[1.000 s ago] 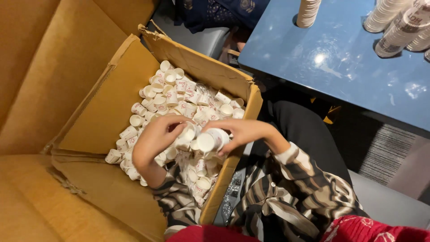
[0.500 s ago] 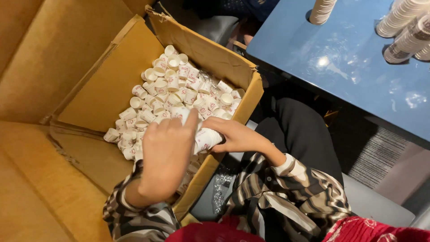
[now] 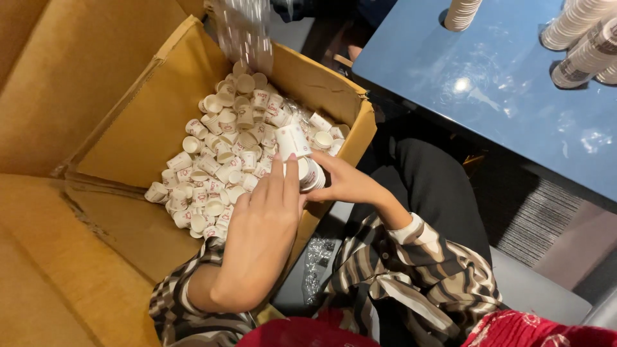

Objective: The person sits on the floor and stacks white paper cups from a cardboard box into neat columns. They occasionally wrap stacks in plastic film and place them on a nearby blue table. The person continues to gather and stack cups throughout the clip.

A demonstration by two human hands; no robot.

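Note:
A large open cardboard box holds several small white paper cups with red print, lying loose. My right hand grips a short nested stack of these cups over the box's near right corner. My left hand is raised above the box with its fingers together; its fingertips hold a single white cup upright just above that stack. Both arms wear striped sleeves.
A blue table stands at the right, with tall stacks of paper cups lying at its far edge. A blurred stack of cups hangs above the box's back. Crumpled clear plastic lies beside the box, by my dark trouser leg.
My left hand rose out of the loose cups with one cup and brought it to the stack in my right hand. The view shifted left and closer.

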